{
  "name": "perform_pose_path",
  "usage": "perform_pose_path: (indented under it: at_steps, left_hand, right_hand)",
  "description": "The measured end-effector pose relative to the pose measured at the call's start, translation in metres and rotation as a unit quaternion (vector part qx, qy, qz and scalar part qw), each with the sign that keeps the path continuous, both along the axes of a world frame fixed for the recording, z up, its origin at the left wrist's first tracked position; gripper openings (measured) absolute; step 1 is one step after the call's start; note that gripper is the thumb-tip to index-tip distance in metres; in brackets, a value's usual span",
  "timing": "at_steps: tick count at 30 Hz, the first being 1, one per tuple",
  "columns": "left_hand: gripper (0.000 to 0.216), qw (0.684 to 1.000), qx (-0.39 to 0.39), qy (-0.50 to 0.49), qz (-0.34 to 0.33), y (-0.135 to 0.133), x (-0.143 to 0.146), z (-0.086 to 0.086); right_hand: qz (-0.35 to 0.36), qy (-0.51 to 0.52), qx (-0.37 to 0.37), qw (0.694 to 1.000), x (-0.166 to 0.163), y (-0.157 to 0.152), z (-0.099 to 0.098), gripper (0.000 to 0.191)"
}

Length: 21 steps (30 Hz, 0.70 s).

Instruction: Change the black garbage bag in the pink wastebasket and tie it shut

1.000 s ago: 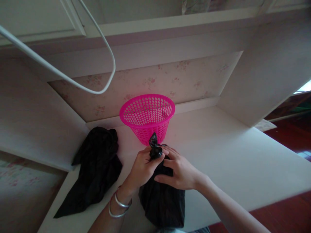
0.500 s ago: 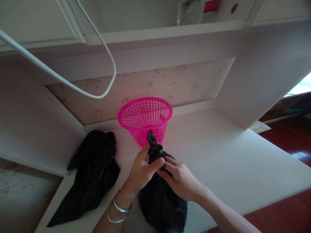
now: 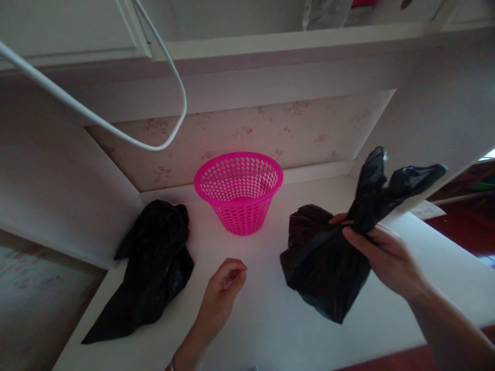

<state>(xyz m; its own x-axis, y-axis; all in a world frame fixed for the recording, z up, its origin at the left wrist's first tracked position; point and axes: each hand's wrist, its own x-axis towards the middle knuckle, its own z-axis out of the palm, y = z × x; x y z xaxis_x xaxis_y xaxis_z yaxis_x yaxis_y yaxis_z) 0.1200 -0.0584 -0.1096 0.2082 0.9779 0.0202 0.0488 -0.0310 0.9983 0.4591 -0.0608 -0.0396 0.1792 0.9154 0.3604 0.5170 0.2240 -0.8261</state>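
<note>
My right hand point(image 3: 382, 252) grips the gathered neck of a full black plastic bag point(image 3: 325, 257) and holds it over the right part of the white desk point(image 3: 266, 319). The bag's loose top ends stick up past my fingers. My left hand point(image 3: 224, 288) hovers low over the desk in front of me, fingers loosely curled, with nothing in it. A pink perforated plastic basket point(image 3: 240, 190) stands upright at the back of the desk, between my hands and beyond them. A second black bag point(image 3: 150, 268) lies crumpled on the desk's left side.
The desk sits in a recess with white side panels and a floral back wall point(image 3: 240, 134). A shelf runs overhead. A white cable point(image 3: 154, 147) loops down from the upper left. Dark red floor point(image 3: 460, 226) shows to the right.
Both hands were on the bag's neck in front of me. Now my right hand has carried the bag to the right and my left hand has let go.
</note>
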Motion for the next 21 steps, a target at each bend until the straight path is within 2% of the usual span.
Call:
perform_pose_path:
  at_steps: [5, 10, 16, 21]
  left_hand:
    - [0.025, 0.998, -0.057, 0.017, -0.006, -0.012, -0.001, -0.021]
    - [0.032, 0.995, -0.094, 0.032, 0.009, -0.019, -0.001, -0.026]
    - [0.037, 0.991, -0.121, 0.041, 0.027, -0.023, 0.000, -0.035]
    - [0.041, 0.990, -0.125, 0.056, 0.032, -0.025, -0.005, -0.050]
  right_hand:
    - [-0.034, 0.016, -0.019, 0.999, 0.068, 0.023, 0.000, 0.046]
    - [-0.068, -0.009, -0.038, 0.997, 0.116, 0.043, -0.012, 0.042]
    - [-0.106, -0.042, -0.061, 0.992, 0.132, 0.068, -0.029, 0.018]
    - [-0.117, -0.052, -0.061, 0.990, 0.132, 0.076, -0.039, 0.014]
